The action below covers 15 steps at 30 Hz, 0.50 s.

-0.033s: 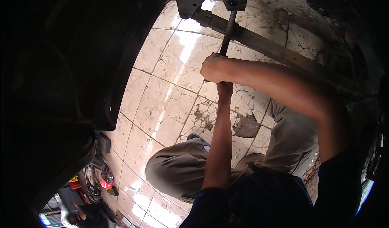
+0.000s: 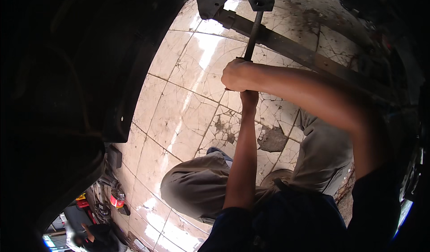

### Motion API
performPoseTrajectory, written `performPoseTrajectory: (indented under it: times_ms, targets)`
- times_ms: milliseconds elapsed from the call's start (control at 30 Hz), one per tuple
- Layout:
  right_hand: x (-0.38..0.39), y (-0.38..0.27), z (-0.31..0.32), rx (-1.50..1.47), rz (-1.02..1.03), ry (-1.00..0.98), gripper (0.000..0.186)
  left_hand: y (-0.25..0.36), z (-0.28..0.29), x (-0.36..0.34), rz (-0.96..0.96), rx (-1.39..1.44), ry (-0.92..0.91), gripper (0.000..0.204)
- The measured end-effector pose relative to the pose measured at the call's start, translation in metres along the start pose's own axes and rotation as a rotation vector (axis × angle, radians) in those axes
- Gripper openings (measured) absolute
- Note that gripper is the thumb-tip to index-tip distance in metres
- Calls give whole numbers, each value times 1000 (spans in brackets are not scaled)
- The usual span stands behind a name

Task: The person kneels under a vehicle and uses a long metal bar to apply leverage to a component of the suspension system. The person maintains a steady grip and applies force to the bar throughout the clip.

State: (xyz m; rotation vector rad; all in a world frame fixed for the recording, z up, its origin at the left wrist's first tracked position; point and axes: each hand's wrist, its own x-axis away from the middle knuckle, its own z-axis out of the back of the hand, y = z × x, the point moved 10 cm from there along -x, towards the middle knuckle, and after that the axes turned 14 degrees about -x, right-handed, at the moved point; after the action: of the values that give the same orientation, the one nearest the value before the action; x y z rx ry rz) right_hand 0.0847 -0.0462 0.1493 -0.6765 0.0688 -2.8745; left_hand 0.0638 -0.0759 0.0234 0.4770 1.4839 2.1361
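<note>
My right hand [image 2: 235, 75] is a closed fist around the lower end of a dark metal rod [image 2: 253, 34]. From my fist the rod runs up, slightly to the right, to a dark metal bracket [image 2: 258, 1] with a hole in it. My left hand [image 2: 249, 100] comes up from below, directly under my right fist, in line with the rod. Its fingers are hidden behind the right hand, so their grip does not show. A small dark edge peeks out on both sides of my right fist; what it belongs to is unclear.
A long rusty metal bar [image 2: 309, 57] crosses behind the rod. Dark vehicle bodywork [image 2: 58, 72] fills the left side. Below lies a cracked tile floor [image 2: 165, 104]. At the lower left are a bottle with a red label [image 2: 117, 201], assorted parts and another person [image 2: 101, 236].
Almost nothing differs. The bracket and rod show a very slight shift in the picture; both of my hands keep the same place and pose.
</note>
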Motion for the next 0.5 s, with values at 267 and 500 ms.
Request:
performPoseTrajectory:
  times_ms: [267, 500]
  targets:
    - [-16, 2, -3, -66, -23, -51, 19, -4, 15, -4, -11, -62, 43, 25]
    - [-13, 25, -11, -52, -81, -72, 20, 17, 0, 3, 127, 109, 13, 15]
